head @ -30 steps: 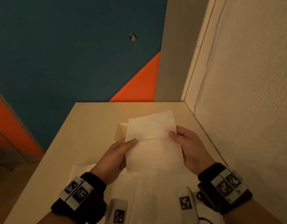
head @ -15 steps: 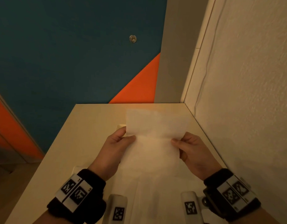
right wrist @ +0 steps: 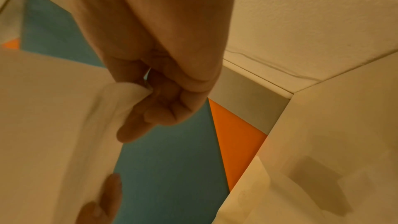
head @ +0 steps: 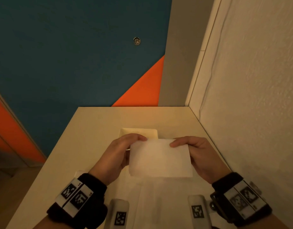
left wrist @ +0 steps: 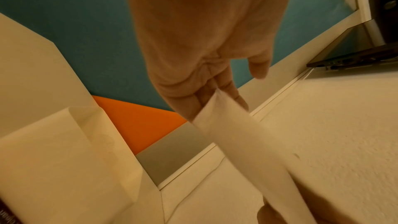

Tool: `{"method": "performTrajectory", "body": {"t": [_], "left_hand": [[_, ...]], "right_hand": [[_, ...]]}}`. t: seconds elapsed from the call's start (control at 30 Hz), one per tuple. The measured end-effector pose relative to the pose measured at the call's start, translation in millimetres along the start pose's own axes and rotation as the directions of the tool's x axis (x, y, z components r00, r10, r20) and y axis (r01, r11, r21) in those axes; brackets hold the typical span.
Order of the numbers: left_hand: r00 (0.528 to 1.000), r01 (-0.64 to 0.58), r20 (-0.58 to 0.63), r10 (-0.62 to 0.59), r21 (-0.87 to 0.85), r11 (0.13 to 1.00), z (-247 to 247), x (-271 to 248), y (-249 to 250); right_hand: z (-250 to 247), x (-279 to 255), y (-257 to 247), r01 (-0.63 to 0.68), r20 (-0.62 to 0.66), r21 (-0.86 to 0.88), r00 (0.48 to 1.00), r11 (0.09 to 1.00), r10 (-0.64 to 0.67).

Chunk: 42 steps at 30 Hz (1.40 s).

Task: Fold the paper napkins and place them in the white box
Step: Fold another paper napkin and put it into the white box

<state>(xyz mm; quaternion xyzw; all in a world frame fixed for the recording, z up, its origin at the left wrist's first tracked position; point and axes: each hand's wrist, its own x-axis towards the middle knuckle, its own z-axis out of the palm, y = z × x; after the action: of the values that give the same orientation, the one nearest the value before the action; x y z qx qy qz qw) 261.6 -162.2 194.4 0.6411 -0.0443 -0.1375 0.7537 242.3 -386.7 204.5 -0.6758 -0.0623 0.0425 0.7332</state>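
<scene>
Folded white paper napkin pinched at top corners by left hand and right hand; shallow white box just beyond, toward tabletop's far edge.

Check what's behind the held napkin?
The white box sits behind the napkin; only its far rim and part of its inside show. Its near part and any contents are hidden.

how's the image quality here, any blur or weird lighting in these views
Head view: dim, warm orange cast, wide-angle bending of the wall lines, napkin fairly sharp. Left wrist view: napkin smeared by blur near the left hand. Right wrist view: soft focus on the right hand.
</scene>
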Motion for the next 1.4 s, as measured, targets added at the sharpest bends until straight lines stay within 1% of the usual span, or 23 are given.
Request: {"method": "performTrajectory", "body": {"t": [0.07,0.17,0.23,0.33,0.37,0.47,0.6,0.7,0.77,0.83,1.0,1.13,1.2,1.27,1.4], "left_hand": [[0.999,-0.034,0.001,0.034,0.007,0.999,3,0,-1],[0.998,-0.068,0.004,0.068,0.016,0.998,6,0,-5],[0.997,-0.071,-0.005,0.071,0.023,0.997,6,1,-5],[0.995,-0.097,-0.034,0.098,0.020,0.995,5,3,-7],[0.993,-0.105,-0.042,0.106,0.024,0.994,5,4,-9],[0.991,-0.122,-0.044,0.124,0.044,0.992,6,4,-11],[0.984,-0.174,-0.036,0.174,0.013,0.985,7,1,-11],[0.988,-0.149,0.025,0.149,-0.007,0.989,4,-4,-10],[0.990,-0.113,0.077,0.114,-0.017,0.993,1,-7,-6],[0.986,-0.090,0.140,0.088,0.010,0.996,-2,-9,-3],[0.970,-0.097,0.238,0.054,0.173,0.980,2,-10,4],[0.957,-0.080,0.290,0.021,0.193,0.978,5,-7,2],[0.960,-0.065,0.282,0.005,0.206,0.976,6,-6,-1],[0.972,-0.051,0.234,0.000,0.212,0.976,6,-7,-5],[0.997,-0.003,0.078,-0.007,0.135,0.991,-10,-10,-17]], "right_hand": [[0,0,-1,0.001,0.008,-0.021,1.000,1.000,-0.001],[2,-1,-3,-0.008,-0.017,-0.016,1.000,1.000,0.008],[1,-2,-4,-0.029,-0.031,0.061,0.999,0.998,0.031],[-1,-3,-3,-0.078,-0.011,0.236,0.996,0.969,0.083],[-1,-4,-3,-0.087,-0.015,0.227,0.996,0.970,0.093],[4,-4,0,-0.083,-0.077,0.043,0.993,0.996,0.087],[6,0,5,-0.052,-0.142,0.022,0.988,0.998,0.055],[4,2,-1,-0.019,-0.138,-0.058,0.990,0.998,0.011],[1,3,-7,0.001,-0.075,-0.137,0.997,0.991,-0.012],[-2,4,-13,0.018,0.015,-0.213,1.000,0.977,-0.016],[-1,13,-24,0.061,0.207,-0.351,0.978,0.935,0.014],[3,20,-27,0.115,0.284,-0.425,0.959,0.898,0.012],[5,22,-26,0.129,0.289,-0.440,0.957,0.889,0.004],[6,23,-22,0.129,0.268,-0.441,0.963,0.888,-0.007],[2,24,-1,0.070,0.103,-0.472,0.994,0.879,-0.023]]}}
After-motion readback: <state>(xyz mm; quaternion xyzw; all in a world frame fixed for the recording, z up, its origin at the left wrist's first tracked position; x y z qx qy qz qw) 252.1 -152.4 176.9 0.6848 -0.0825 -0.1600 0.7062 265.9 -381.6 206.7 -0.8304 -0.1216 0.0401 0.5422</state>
